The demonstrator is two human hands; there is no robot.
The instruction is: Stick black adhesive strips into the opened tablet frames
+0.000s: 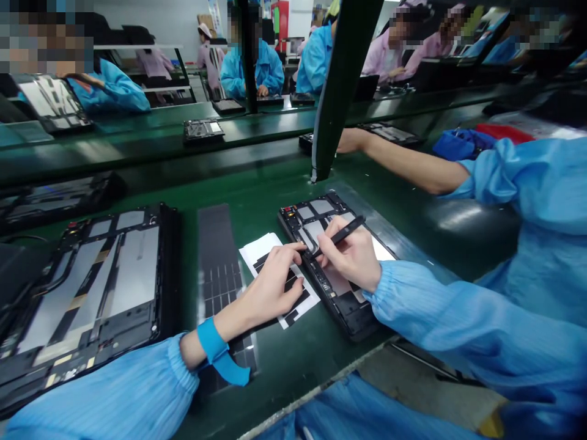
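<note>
One slim black tool [347, 231] sits gripped in our right hand [355, 258] over the opened device [337, 282] on the green bench [275, 370]; our left hand [273, 284], thumb and forefinger apart, reaches over a white sheet [260, 245] to the device's edge. If the tip slips, we could scratch the grey panels [322, 206]; a nudge could shift the sheet.

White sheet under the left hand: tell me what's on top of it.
Black strips show on the white sheet, around the left hand. Whatever lies directly beneath the hand is covered and can't be seen.
</note>
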